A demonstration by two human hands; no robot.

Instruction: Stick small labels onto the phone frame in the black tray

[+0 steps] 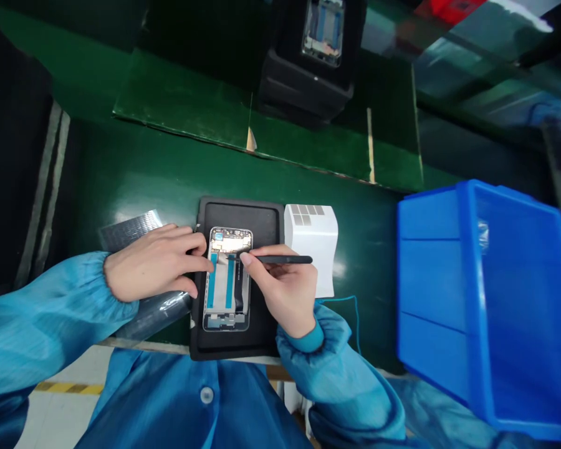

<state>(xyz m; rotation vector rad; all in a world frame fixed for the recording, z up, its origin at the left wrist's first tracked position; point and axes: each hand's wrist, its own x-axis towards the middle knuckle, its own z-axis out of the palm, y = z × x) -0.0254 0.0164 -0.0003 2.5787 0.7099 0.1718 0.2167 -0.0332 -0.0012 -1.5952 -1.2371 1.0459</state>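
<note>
Along the green bench's point(191, 162) near edge, it's the black tray point(267, 215), and the phone point(222, 284) lies flat on it, insides bared! Left hand point(152, 265) at the phone's left side, a fingertip at the edge, fingers loosely bent and apart, gripping nothing that shows. Right hand point(287, 293) has a slim black tool point(287, 259) pinched between thumb and fingers, its tip over the phone, just below the board point(231, 243); whether that tip carries anything, I can't tell. What's done? Board in, two blue strips point(212, 287) lying lengthwise, dark flex point(239, 287) beside them. What's left? No cover on, so call it part-way. Just right of the tray, the white sheet point(312, 255) shows grey patches point(302, 219) up top and bare white below, probably part used. Farther right, a blue bin point(430, 274). And out at the far side, a second phone point(324, 31) lies open on the black stack point(306, 87), blue showing there too.
</note>
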